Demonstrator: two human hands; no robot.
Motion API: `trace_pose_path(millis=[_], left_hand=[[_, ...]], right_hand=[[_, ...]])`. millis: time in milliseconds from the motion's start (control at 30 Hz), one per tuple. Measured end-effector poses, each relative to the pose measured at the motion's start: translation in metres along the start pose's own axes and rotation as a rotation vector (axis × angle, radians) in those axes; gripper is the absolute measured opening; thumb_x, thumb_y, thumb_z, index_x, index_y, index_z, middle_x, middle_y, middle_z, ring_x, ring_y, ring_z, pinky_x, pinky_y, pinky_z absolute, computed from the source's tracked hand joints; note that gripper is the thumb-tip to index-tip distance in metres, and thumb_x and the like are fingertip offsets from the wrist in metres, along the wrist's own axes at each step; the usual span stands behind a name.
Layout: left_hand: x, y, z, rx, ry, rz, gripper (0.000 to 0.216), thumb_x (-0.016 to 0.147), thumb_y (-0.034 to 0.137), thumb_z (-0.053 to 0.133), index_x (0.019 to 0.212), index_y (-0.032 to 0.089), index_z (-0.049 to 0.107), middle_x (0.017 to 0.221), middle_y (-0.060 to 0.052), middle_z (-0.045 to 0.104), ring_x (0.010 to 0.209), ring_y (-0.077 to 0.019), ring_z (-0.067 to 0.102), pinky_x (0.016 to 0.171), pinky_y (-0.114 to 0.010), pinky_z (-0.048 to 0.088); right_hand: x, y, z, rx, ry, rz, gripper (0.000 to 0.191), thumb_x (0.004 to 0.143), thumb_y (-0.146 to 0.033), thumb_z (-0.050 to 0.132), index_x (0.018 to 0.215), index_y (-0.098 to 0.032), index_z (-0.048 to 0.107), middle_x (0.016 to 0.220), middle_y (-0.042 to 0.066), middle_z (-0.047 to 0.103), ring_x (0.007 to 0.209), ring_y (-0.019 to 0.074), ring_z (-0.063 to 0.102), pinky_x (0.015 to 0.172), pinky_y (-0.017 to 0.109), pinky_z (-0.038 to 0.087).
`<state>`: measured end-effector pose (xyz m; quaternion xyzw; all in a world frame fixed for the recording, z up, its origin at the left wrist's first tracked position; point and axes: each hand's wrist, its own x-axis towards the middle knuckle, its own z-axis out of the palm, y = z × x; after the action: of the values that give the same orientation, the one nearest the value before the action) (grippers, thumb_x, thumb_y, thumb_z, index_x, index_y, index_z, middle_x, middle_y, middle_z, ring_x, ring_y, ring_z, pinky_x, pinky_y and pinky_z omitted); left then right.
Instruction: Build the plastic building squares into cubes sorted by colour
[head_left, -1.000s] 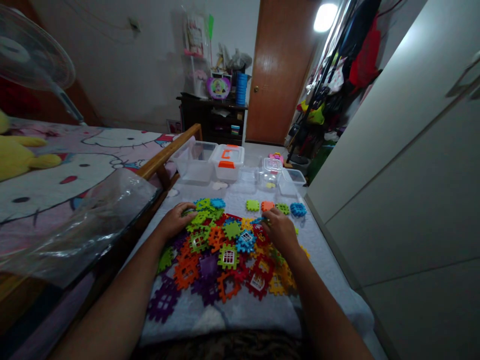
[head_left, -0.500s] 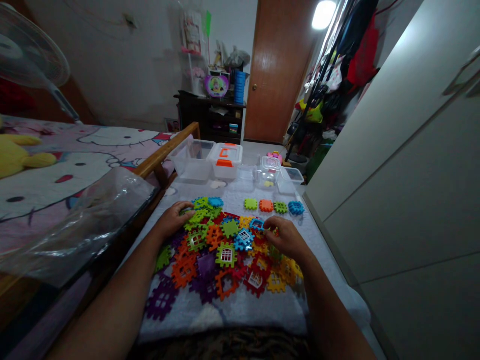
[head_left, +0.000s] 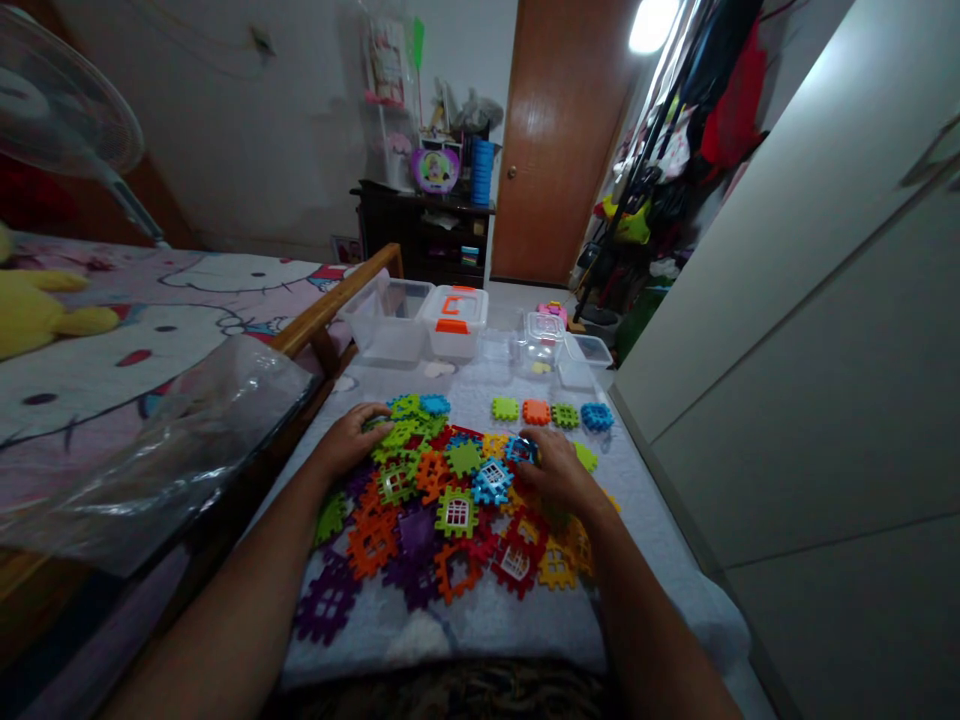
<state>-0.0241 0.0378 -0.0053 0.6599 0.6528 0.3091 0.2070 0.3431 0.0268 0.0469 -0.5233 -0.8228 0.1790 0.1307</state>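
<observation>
Plastic tiles (head_left: 417, 532) of many colours lie heaped between two bare hands

Grey cloth (head_left: 540, 632) carries everything within reach. The heap spreads over its middle and runs down towards the near edge, with a purple tile (head_left: 328, 602) lowest, close to the near left corner. A lime tile with a white window (head_left: 456, 513) lies on top near the centre, and a blue tile with a white window (head_left: 493, 481) sits just beyond it, to its right.

The left hand (head_left: 349, 443) rests at the heap's left side, near the left edge of the cloth. Its fingers are loosely bent, with a gap between thumb and forefinger; the tips lie against green tiles (head_left: 405, 433), and no tile is seen clasped in it. The right hand (head_left: 559, 468) reaches over the heap's right part, its thumb and fingers parted around a blue frame tile (head_left: 523, 450). Whether they grip that tile or only touch it, I cannot tell.

Beyond the right hand, four groups of tiles stand apart in a row running towards the right edge: light green (head_left: 505, 409), orange (head_left: 536, 411), green lattice (head_left: 565, 416) and blue (head_left: 597, 417).

Along the far edge, from the left corner, stand a lidless clear box (head_left: 390, 335) and a lidded box with orange clips (head_left: 456, 325); smaller clear containers (head_left: 541, 345) are near the far right corner.
</observation>
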Motion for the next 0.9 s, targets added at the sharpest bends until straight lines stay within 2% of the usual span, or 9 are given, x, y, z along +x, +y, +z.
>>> trace_pose_path(millis=[133, 267, 400, 600, 800, 900], left_hand=[[-0.001, 0.0, 0.0, -0.006, 0.004, -0.006, 0.053, 0.075, 0.062, 0.053, 0.103, 0.02, 0.066, 0.116, -0.008, 0.066, 0.109, -0.0279, 0.061, 0.102, -0.038, 0.044], [-0.002, 0.004, -0.002, -0.003, 0.002, -0.016, 0.053, 0.074, 0.062, 0.053, 0.103, 0.02, 0.066, 0.116, -0.008, 0.066, 0.109, -0.0283, 0.062, 0.101, -0.039, 0.045], [-0.001, 0.005, -0.002, -0.012, 0.01, -0.018, 0.055, 0.072, 0.064, 0.054, 0.101, 0.019, 0.067, 0.116, -0.008, 0.066, 0.11, -0.0288, 0.061, 0.102, -0.038, 0.045], [0.0, 0.001, 0.0, -0.021, 0.013, -0.012, 0.053, 0.073, 0.063, 0.054, 0.101, 0.02, 0.067, 0.116, -0.008, 0.067, 0.109, -0.0283, 0.061, 0.102, -0.04, 0.045], [0.0, 0.001, -0.001, -0.021, 0.003, -0.01, 0.056, 0.072, 0.065, 0.054, 0.102, 0.019, 0.067, 0.116, -0.009, 0.067, 0.109, -0.0284, 0.062, 0.101, -0.039, 0.045], [0.0, 0.0, 0.0, -0.029, 0.007, -0.01, 0.057, 0.073, 0.065, 0.054, 0.102, 0.019, 0.067, 0.115, -0.009, 0.067, 0.109, -0.0285, 0.062, 0.102, -0.039, 0.045]], right_hand=[[-0.008, 0.002, -0.005, -0.025, -0.034, 0.006, 0.04, 0.08, -0.022, 0.064, 0.12, -0.019, 0.059, 0.12, 0.011, 0.063, 0.11, 0.0275, 0.053, 0.094, 0.041, 0.037], [-0.013, -0.01, -0.008, 0.024, -0.028, -0.134, 0.047, 0.077, -0.019, 0.064, 0.124, -0.021, 0.057, 0.128, 0.009, 0.059, 0.121, 0.0267, 0.047, 0.103, 0.043, 0.033], [-0.01, -0.024, -0.004, 0.11, -0.12, -0.218, 0.061, 0.075, -0.02, 0.068, 0.133, -0.021, 0.051, 0.132, 0.01, 0.057, 0.126, 0.0273, 0.043, 0.105, 0.043, 0.034], [-0.005, -0.028, 0.001, 0.116, -0.13, -0.239, 0.06, 0.073, -0.022, 0.073, 0.13, -0.024, 0.053, 0.125, 0.009, 0.06, 0.119, 0.0285, 0.048, 0.102, 0.044, 0.037], [-0.013, -0.018, -0.016, 0.099, -0.156, -0.265, 0.048, 0.072, -0.033, 0.078, 0.116, -0.022, 0.062, 0.12, 0.009, 0.06, 0.113, 0.0271, 0.051, 0.099, 0.041, 0.04], [-0.011, -0.001, -0.021, 0.139, -0.049, -0.181, 0.044, 0.075, -0.036, 0.075, 0.115, -0.022, 0.061, 0.122, 0.009, 0.058, 0.113, 0.0251, 0.052, 0.098, 0.039, 0.041]])
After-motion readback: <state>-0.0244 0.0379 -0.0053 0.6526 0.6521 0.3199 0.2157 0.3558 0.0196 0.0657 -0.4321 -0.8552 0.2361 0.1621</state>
